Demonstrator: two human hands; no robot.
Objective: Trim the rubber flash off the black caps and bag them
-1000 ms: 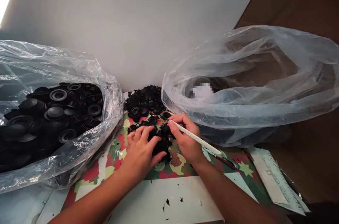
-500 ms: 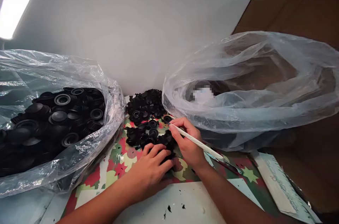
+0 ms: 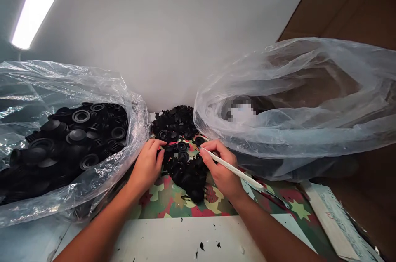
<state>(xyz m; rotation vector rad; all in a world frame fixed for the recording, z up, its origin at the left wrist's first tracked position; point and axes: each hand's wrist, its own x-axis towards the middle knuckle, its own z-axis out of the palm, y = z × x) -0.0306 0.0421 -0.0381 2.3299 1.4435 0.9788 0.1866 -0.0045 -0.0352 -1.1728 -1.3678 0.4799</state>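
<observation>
My right hand [image 3: 221,167] is closed around a slim white-handled tool [image 3: 232,167], held like a pen. Its thin tip points at the black rubber parts, too small to make out its kind. My left hand [image 3: 147,163] rests at the left edge of the pile, fingers bent and thumb apart, with no object visible in it. Between the hands lies a heap of black rubber pieces and scraps [image 3: 188,175], with a few round ringed parts [image 3: 182,145] among them. Behind it is a larger pile of black scraps [image 3: 176,119].
On the left, a clear plastic bag [image 3: 140,117] holds many black ribbed rubber parts [image 3: 77,136]. Another clear bag [image 3: 278,140] stands open at right. A metal tool [image 3: 278,198] lies by my right forearm. Black flecks dot a white board [image 3: 173,241] on the patterned cover [image 3: 161,208].
My left hand has moved from the near side of the heap to its left edge, uncovering black pieces. My right hand keeps the white-handled tool. The view has shifted slightly.
</observation>
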